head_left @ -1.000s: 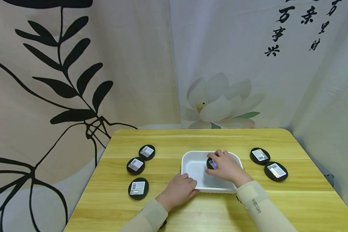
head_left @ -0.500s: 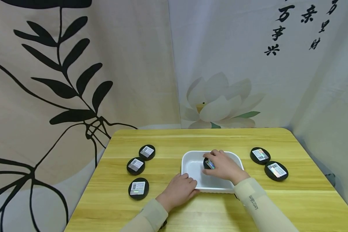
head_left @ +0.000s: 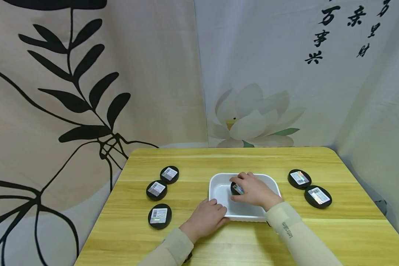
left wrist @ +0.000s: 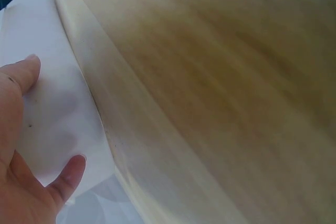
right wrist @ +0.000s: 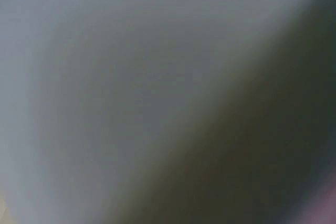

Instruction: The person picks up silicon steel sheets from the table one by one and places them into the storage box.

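Holding a small black oval case [head_left: 236, 188] with a shiny label, the right hand [head_left: 252, 190] has its fingers curled round the case's rim and keeps it inside the white plastic tray [head_left: 216, 180], toward the tray's far left part. The left hand [head_left: 207, 218] rests with loosely bent fingers against the tray's near left corner, gripping nothing that can be seen; the left wrist view shows only a thumb and finger beside the pale rim. The case looks rigid, light and smooth, so it may slip; pinching it across the narrow width, at the edges, seems the surest hold. The tray appears thin and light, liable to slide on the wooden counter [head_left: 352, 236] unless steadied. Three like cases [head_left: 157, 190] lie well left of the left hand, two more [head_left: 317, 196] well right of the right hand. Nothing stands between the hands and those cases. The right wrist view is blurred beyond reading.
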